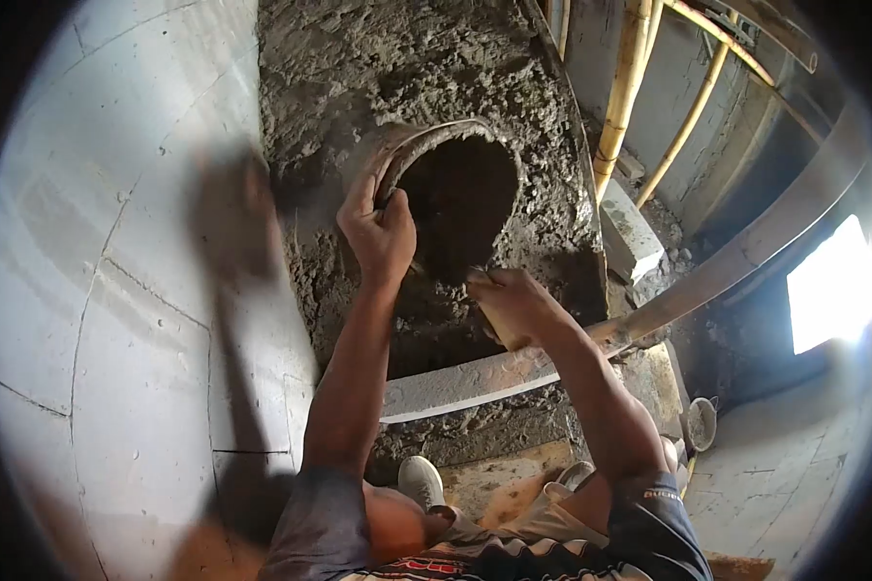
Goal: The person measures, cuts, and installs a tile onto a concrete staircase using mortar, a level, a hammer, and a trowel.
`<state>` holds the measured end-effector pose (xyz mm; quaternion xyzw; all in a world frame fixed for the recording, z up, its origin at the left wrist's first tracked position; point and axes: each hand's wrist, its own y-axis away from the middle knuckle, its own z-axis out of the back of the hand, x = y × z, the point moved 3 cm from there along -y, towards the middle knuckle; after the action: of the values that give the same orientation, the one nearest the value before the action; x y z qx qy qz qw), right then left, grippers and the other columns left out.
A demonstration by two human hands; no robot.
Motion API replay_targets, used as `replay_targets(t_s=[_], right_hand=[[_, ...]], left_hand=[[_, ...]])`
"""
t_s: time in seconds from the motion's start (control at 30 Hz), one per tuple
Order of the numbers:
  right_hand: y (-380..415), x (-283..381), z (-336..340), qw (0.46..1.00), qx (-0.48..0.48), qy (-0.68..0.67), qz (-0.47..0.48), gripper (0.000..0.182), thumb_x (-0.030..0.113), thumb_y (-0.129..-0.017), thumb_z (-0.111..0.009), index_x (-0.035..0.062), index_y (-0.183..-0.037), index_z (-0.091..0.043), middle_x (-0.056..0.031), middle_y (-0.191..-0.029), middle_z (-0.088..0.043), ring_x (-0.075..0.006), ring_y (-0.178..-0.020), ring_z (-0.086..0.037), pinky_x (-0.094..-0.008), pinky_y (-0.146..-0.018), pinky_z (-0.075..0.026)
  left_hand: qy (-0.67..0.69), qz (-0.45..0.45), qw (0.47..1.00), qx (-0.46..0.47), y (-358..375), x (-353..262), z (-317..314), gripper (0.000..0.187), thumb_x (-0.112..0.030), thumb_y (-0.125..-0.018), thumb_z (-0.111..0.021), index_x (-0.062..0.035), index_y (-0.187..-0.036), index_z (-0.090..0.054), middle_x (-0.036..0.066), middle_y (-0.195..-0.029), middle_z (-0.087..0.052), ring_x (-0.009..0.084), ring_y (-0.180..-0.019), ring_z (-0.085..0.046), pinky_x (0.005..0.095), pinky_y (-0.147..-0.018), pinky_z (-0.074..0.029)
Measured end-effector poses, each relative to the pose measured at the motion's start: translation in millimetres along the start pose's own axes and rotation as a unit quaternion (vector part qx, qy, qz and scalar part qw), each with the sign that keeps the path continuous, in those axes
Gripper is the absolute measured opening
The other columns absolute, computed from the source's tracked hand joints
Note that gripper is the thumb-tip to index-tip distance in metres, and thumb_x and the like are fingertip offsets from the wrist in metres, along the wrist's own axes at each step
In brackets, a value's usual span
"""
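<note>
A round bucket (388,160) lies tilted on wet grey mortar (329,58), its dark opening facing me. My left hand (380,228) grips the bucket's rim at its left side, thumb toward the inside. Near the lower edge of the opening, my right hand (518,305) is closed around a pale, flat-sided tool or piece (502,324); what it is exactly, I cannot make out. The bucket's inside is in deep shadow, so its contents are hard to tell.
A block wall (145,290) rises at left. A long beam (465,382) crosses in front of me. Bamboo poles (622,97) and a pale block (632,237) stand at upper right. A small bucket (701,423) is at lower right.
</note>
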<state>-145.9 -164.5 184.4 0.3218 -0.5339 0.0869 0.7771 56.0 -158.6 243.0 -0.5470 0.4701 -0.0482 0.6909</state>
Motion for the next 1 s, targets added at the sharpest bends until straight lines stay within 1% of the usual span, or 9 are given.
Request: replay_targets(t_s=[0.13, 0.2, 0.3, 0.37, 0.43, 0.53, 0.63, 0.87, 1.0], right_hand=[[-26.9, 35.1, 25.7, 0.975, -0.016, 0.164, 0.146, 0.029, 0.027, -0.093, -0.065, 0.0022, -0.108, -0.068, -0.0135, -0.097, -0.07, -0.0279, -0.078, -0.072, -0.041, -0.063, -0.057], [-22.8, 38.4, 38.8, 0.802, -0.231, 0.462, 0.299, 0.039, 0.022, -0.092, -0.066, 0.0165, -0.129, -0.062, -0.017, -0.106, -0.071, -0.0302, -0.081, -0.072, -0.0442, -0.071, -0.059], [-49.4, 31.6, 60.5, 0.763, -0.276, 0.548, 0.202, 0.046, 0.024, -0.09, -0.063, 0.0192, -0.135, -0.057, -0.0155, -0.109, -0.07, -0.0328, -0.089, -0.072, -0.0464, -0.075, -0.059], [-60.0, 13.4, 57.5, 0.753, -0.279, 0.552, 0.225, 0.043, 0.025, -0.091, -0.061, 0.0183, -0.134, -0.057, -0.0145, -0.102, -0.069, -0.0324, -0.088, -0.072, -0.0463, -0.074, -0.058], [-67.3, -1.9, 48.8, 0.76, -0.257, 0.547, 0.24, 0.041, 0.026, -0.093, -0.061, 0.0165, -0.132, -0.057, -0.0152, -0.096, -0.067, -0.0314, -0.084, -0.072, -0.0458, -0.07, -0.058], [-78.9, -16.7, 19.2, 0.916, -0.094, 0.311, 0.234, 0.034, 0.034, -0.097, -0.055, 0.0157, -0.124, -0.066, -0.0206, -0.106, -0.07, -0.0389, -0.095, -0.069, -0.0498, -0.077, -0.053], [-91.8, -27.9, -6.5, 0.995, -0.074, 0.061, 0.028, 0.036, 0.039, -0.102, -0.056, 0.0154, -0.13, -0.063, -0.0063, -0.094, -0.064, -0.0177, -0.069, -0.061, -0.0336, -0.056, -0.05], [-51.4, 11.4, -7.8, 0.976, 0.141, -0.164, -0.016, 0.035, 0.04, -0.099, -0.061, 0.0113, -0.119, -0.066, -0.0072, -0.086, -0.065, -0.0176, -0.066, -0.063, -0.0345, -0.055, -0.05], [-63.0, 23.4, 1.9, 0.956, 0.149, -0.25, 0.033, 0.035, 0.04, -0.103, -0.056, 0.0096, -0.115, -0.067, -0.0044, -0.075, -0.064, -0.0157, -0.053, -0.061, -0.0318, -0.044, -0.048]], left_hand=[[-0.117, -0.047, 0.991, -0.031, -0.2, 25.2, 18.7, 0.04, -0.003, -0.092, -0.058, 0.0077, -0.131, -0.061, 0.019, -0.123, -0.067, 0.0181, -0.096, -0.066, 0.0297, -0.082, -0.053], [-0.108, -0.056, 0.992, -0.039, -2.4, 26.4, 17.6, 0.041, -0.006, -0.094, -0.057, 0.0076, -0.132, -0.061, 0.021, -0.124, -0.066, 0.0154, -0.081, -0.065, 0.0277, -0.07, -0.051], [-0.036, 0.045, 0.998, 0.007, 2.7, 28.2, 10.8, 0.042, -0.009, -0.095, -0.058, 0.0074, -0.134, -0.059, 0.02, -0.128, -0.065, 0.0123, -0.073, -0.062, 0.0268, -0.063, -0.048], [0.08, 0.116, 0.99, -0.015, 4.2, 14.2, 3.0, 0.043, 0.004, -0.089, -0.057, 0.0025, -0.132, -0.061, 0.023, -0.123, -0.067, 0.0347, -0.108, -0.069, 0.0405, -0.093, -0.053], [0.033, 0.067, 0.997, 0.022, 4.2, 9.6, 2.7, 0.042, 0.003, -0.088, -0.057, 0.0008, -0.13, -0.064, 0.022, -0.12, -0.069, 0.0346, -0.107, -0.07, 0.0423, -0.097, -0.051], [-0.003, 0.022, 0.996, 0.082, 15.4, -8.2, -5.9, 0.038, 0.004, -0.085, -0.058, -0.0039, -0.12, -0.07, 0.018, -0.11, -0.072, 0.0332, -0.104, -0.071, 0.0482, -0.114, -0.037], [-0.004, -0.056, 0.99, 0.131, 20.8, -14.8, -6.2, 0.039, 0.006, -0.083, -0.059, -0.002, -0.118, -0.07, 0.017, -0.11, -0.073, 0.03, -0.105, -0.071, 0.0438, -0.102, -0.048], [0.047, 0.022, 0.996, 0.079, 30.9, 25.4, 10.9, 0.034, -0.006, -0.092, -0.062, 0.0043, -0.124, -0.065, 0.015, -0.116, -0.07, 0.0175, -0.1, -0.067, 0.0309, -0.084, -0.053], [0.053, 0.064, 0.996, -0.028, 19.7, 17.2, 6.9, 0.041, 0.004, -0.084, -0.056, 0.0055, -0.124, -0.064, 0.02, -0.121, -0.069, 0.0275, -0.115, -0.066, 0.0367, -0.102, -0.047]])
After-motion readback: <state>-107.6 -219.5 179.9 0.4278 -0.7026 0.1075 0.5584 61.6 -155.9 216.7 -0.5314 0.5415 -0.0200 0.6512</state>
